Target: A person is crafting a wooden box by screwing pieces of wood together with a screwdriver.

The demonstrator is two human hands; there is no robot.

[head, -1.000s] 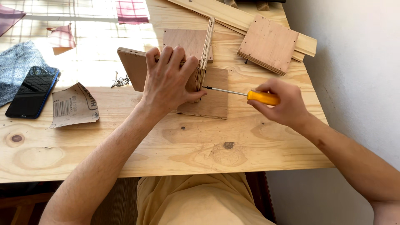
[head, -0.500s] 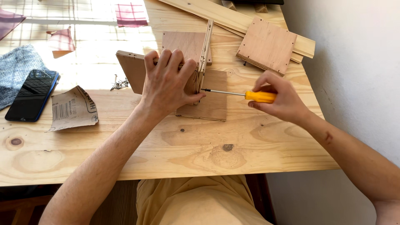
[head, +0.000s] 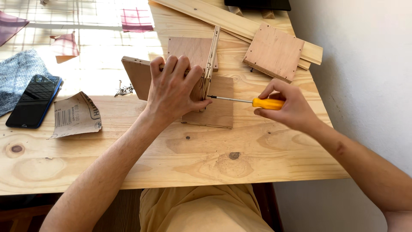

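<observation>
My left hand presses down on a small box of thin plywood panels in the middle of the wooden table, fingers curled over its top edge. My right hand grips a screwdriver with a yellow handle. Its thin shaft lies level and points left, with the tip against the upright side panel just by my left thumb. A flat plywood base lies under the box.
A square plywood panel rests on long wooden slats at the back right. A small heap of screws, a scrap of sandpaper, a dark phone and grey cloth lie left. A white wall runs along the right.
Both hands and the screwdriver stay in nearly the same place; the view has shifted slightly. Nothing was picked up or released.
</observation>
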